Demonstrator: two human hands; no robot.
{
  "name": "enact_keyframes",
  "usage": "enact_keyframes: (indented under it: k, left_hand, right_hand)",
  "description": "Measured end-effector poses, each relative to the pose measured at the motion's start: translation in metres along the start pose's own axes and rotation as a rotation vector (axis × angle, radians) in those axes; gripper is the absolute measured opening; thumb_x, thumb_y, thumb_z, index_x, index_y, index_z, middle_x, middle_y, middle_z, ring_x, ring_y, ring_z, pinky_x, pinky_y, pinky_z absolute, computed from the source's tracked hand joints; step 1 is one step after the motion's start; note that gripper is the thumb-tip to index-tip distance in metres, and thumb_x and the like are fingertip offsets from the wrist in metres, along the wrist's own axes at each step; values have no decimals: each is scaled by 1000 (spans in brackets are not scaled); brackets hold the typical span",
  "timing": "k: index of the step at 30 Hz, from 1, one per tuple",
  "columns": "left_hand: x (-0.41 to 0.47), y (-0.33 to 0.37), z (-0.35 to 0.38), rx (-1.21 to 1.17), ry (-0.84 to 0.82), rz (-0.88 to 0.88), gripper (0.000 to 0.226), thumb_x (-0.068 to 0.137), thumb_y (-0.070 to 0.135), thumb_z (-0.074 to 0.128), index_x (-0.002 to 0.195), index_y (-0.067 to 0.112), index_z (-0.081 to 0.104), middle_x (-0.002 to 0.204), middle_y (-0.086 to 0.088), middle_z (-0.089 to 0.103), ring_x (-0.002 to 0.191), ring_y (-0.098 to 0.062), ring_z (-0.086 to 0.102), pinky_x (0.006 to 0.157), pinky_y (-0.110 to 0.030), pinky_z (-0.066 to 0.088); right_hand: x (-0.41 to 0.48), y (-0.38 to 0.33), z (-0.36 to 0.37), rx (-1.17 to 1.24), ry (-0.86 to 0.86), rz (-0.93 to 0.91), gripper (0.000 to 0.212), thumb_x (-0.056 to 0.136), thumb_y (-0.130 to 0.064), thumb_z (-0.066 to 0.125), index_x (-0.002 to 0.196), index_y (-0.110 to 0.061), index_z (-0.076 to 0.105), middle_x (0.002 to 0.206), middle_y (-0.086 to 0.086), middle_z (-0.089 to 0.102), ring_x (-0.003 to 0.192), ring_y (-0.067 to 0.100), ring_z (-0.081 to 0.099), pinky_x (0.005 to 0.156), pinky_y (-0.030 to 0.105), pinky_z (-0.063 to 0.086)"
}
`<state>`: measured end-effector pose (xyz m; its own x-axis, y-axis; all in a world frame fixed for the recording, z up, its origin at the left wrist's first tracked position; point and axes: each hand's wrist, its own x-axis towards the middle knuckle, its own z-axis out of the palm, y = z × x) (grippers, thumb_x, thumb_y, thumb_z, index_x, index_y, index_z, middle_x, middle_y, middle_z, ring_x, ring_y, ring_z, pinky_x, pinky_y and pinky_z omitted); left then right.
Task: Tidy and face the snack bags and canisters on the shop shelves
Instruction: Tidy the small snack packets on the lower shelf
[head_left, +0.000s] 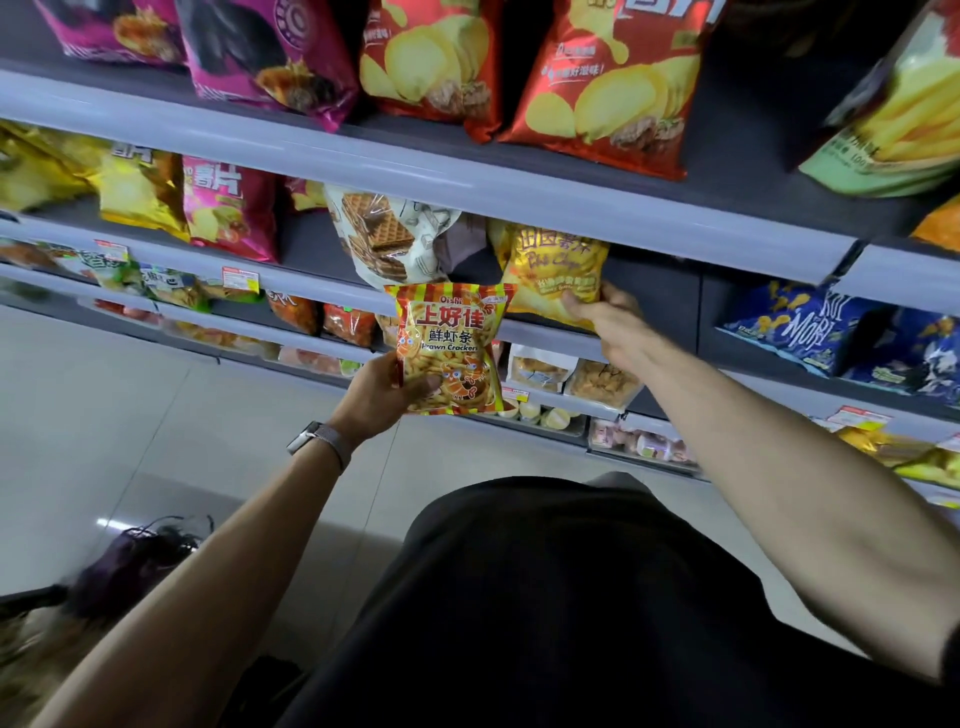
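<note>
- While gripping the prawn bag (451, 353) in the left hand (382, 392), thumb on the front and fingers curled behind its lower corner, hold the print upright and facing out. Bag now in the air, clear of the shelf, just left of the right hand (605, 317).
- Right hand clamped on the lower corner of the yellow bag (556, 270), standing on the shelf just above that hand. Probably best used to steady that bag or ease it aside and open a slot.
- Slide the prawn bag in base first beside the yellow one. Use a light grip: puffed pack, brittle contents, easily crushed.
- Mind the wafer bag (384, 234) leaning forward just above the left hand; likely to tip out if bumped.
- Seat the base behind the shelf lip (332, 291), front flush with its neighbours.
</note>
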<state>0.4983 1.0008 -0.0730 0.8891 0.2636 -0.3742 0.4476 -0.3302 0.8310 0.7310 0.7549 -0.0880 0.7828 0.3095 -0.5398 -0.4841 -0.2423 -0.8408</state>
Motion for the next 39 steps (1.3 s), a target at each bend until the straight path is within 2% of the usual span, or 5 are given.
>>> enact_keyframes:
  k: [6, 20, 25, 30, 39]
  left_hand:
    - [6, 3, -2, 8, 53, 35, 31, 97, 22, 75, 126, 18, 66, 111, 16, 73, 92, 13, 71, 78, -9, 54]
    - [34, 66, 52, 135, -44, 126, 67, 80, 66, 71, 127, 19, 69, 117, 3, 78, 105, -18, 74, 92, -45, 61]
    - [67, 113, 114, 261, -23, 144, 44, 89, 53, 76, 109, 16, 64, 101, 0, 75, 93, -26, 70, 74, -38, 53]
    - [94, 150, 163, 157, 26, 104, 37, 95, 28, 78, 126, 12, 68, 115, -3, 77, 104, -24, 71, 87, -36, 56]
    - [128, 137, 198, 19, 114, -18, 51, 79, 33, 78, 120, 6, 64, 112, -12, 77, 106, -31, 73, 96, -54, 59]
  right_hand:
    - [21, -7, 40, -270, -8, 19, 63, 91, -43, 77, 144, -17, 57, 144, 1, 61, 134, 21, 53, 110, 34, 39]
    - [-68, 38, -11, -133, 228, -206, 39, 97, -51, 54, 123, -25, 67, 124, -1, 69, 119, 22, 62, 102, 44, 51]
    - [-101, 46, -50, -206, 120, -276, 48, 105, -43, 56, 147, -19, 50, 125, -1, 66, 108, 6, 67, 84, 22, 56]
    - [-77, 30, -86, -208, 184, -251, 60, 98, -37, 64, 153, -28, 41, 133, -5, 66, 120, 18, 64, 100, 50, 56]
    - [-51, 28, -116, -318, 55, -167, 66, 102, -28, 60, 161, -27, 31, 146, 4, 58, 134, 28, 54, 115, 50, 42]
